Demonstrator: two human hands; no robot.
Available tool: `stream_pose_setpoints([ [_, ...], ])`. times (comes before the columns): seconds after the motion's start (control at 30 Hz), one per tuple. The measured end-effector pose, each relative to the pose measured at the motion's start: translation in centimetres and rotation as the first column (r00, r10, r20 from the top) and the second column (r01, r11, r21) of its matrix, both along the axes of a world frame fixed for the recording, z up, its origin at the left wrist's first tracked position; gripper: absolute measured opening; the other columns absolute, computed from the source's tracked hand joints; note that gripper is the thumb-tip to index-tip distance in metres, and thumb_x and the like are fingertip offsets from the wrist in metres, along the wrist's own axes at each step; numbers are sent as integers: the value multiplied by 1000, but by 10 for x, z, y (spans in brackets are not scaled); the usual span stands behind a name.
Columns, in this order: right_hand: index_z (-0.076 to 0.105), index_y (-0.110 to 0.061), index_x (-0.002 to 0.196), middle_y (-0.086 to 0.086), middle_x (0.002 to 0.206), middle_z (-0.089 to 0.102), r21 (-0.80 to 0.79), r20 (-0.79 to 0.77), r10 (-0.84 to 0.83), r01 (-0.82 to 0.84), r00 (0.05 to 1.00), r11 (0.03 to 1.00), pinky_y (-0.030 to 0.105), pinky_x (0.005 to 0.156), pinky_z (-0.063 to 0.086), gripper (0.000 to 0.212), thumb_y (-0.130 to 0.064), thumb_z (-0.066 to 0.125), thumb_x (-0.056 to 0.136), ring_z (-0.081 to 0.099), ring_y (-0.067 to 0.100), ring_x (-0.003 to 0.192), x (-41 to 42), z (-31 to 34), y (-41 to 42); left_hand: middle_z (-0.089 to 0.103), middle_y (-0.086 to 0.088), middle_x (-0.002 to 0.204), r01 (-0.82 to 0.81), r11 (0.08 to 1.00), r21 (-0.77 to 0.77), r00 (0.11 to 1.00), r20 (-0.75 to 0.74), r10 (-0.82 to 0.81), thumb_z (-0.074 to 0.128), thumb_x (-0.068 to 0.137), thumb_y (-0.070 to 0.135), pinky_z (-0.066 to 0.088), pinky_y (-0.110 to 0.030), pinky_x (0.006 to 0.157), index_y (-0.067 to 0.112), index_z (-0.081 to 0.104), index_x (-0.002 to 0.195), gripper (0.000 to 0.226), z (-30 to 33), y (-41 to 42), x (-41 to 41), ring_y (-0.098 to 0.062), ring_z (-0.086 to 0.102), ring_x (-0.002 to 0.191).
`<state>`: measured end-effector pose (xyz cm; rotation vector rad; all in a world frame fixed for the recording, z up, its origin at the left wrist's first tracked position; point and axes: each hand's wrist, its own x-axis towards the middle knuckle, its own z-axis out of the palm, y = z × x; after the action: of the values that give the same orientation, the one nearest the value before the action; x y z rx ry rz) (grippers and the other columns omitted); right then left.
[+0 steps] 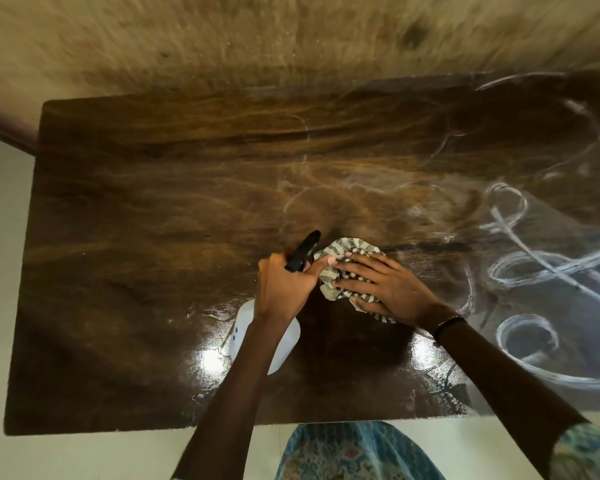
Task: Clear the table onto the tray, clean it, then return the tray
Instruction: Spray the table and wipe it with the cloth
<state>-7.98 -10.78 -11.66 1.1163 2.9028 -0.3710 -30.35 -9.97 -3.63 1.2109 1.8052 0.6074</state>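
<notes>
Bench point(136, 271): dark wood-grain slab, glossy, rectangular with crisp corners. Wet glare patches nearer the body than either grip; pale swirl streaks lie out beyond the right grip to the right. Judged hard and slick; nothing stands on it but what the hands hold. No tray in view.

Spray bottle point(281, 344): white translucent plastic body, black trigger head. It hangs below the left hand point(284, 289), whose grip is closed round the neck with a finger at the trigger. Judged rigid and light; weight shifts with the fill, which cannot be read. Neck is the sound place to hold it.

Cloth point(343, 265): striped, pale and dark, crumpled into a wad. The right hand point(385, 289) lies flat on top, fingers spread, pressing it onto the bench; nozzle just beside it. Judged soft, limp, absorbent; likely to slide easily on wet gloss, so palm pressure suits better than a pinch.

Wrist of right grip: dark bead bracelet point(447, 323).
</notes>
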Motion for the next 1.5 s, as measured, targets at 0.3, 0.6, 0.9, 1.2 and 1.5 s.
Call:
stream_pose_setpoints([
  [0.3, 41, -31, 142, -6, 156, 30, -45, 1, -456, 456, 890, 889, 43, 115, 27, 47, -44, 35, 98, 24, 17, 145, 5, 3, 43, 64, -3, 63, -141, 988, -56, 985, 89, 146, 79, 66, 47, 52, -28, 65, 11, 62, 66, 40, -2, 9, -17, -15, 65, 64],
  [0.6, 51, -24, 135, 2, 151, 40, -53, -56, -377, 374, 925, 926, 46, 112, 30, 44, -39, 41, 96, 36, 25, 140, -114, 2, 80, 58, 6, 54, -186, 982, 35, 982, 43, 184, 81, 66, 46, 39, -2, 51, 22, 56, 52, 37, 4, 28, -27, 16, 56, 64],
  [0.9, 45, -29, 139, -2, 153, 35, -16, 10, -334, 334, 943, 942, 42, 112, 31, 44, -41, 36, 98, 35, 20, 140, -13, 1, 38, 68, -7, 62, -129, 991, 27, 987, 97, 126, 76, 68, 52, 50, -27, 64, 7, 66, 63, 46, 5, 36, -36, -16, 67, 64],
  [1.2, 39, -27, 144, 1, 157, 28, -81, -7, -475, 473, 880, 878, 44, 116, 21, 46, -35, 39, 99, 22, 25, 146, -105, 7, 109, 67, -6, 65, -146, 989, 1, 984, 104, 145, 76, 66, 54, 47, -23, 65, 13, 65, 64, 43, 4, 42, -33, -13, 65, 69],
  [1.5, 52, -28, 135, 1, 146, 47, 0, 16, -39, 39, 999, 999, 38, 113, 27, 44, -43, 38, 96, 43, 22, 136, -52, 2, 68, 43, 16, 70, -172, 985, 8, 984, 37, 172, 79, 71, 42, 38, -24, 70, 33, 44, 58, 39, 12, 64, -19, -8, 45, 73],
])
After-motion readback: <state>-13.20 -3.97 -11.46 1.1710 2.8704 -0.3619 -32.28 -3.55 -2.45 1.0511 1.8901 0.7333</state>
